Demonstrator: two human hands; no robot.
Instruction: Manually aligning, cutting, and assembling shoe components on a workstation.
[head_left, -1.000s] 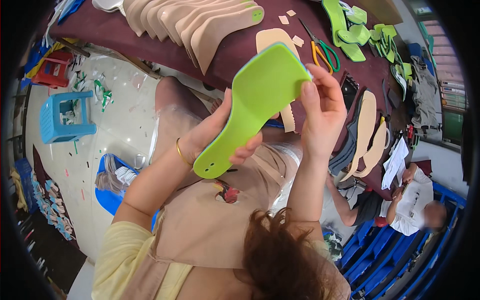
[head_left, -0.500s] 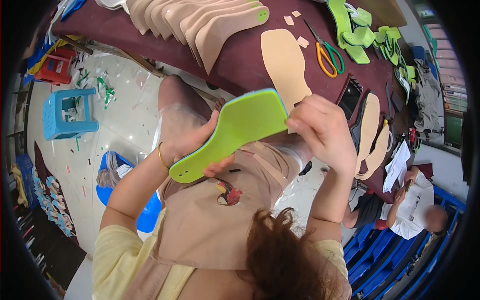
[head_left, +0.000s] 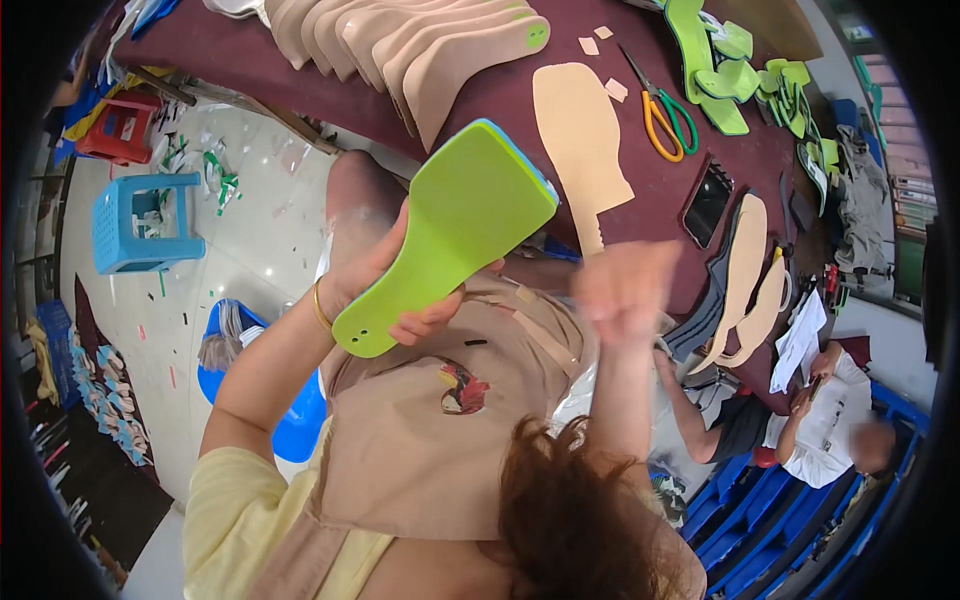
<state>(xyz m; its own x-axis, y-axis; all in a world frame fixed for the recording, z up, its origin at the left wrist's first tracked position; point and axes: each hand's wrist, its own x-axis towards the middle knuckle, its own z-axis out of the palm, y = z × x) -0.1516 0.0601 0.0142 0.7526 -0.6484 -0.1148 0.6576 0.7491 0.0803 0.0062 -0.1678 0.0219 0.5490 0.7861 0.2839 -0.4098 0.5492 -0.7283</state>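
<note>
We grip the green sole-shaped piece in the left hand, its fingers wrapped around the narrower part, above the apron and off the near edge of the maroon-covered surface. The right hand is blurred beside that edge; we cannot tell whether it is open or closed. Caution: if our one-handed grip loosens, the wide end may tip and the piece drop. A careless right-hand sweep could snag the tan sole-shaped sheet by its narrow strip, dragging it off the near edge.
</note>
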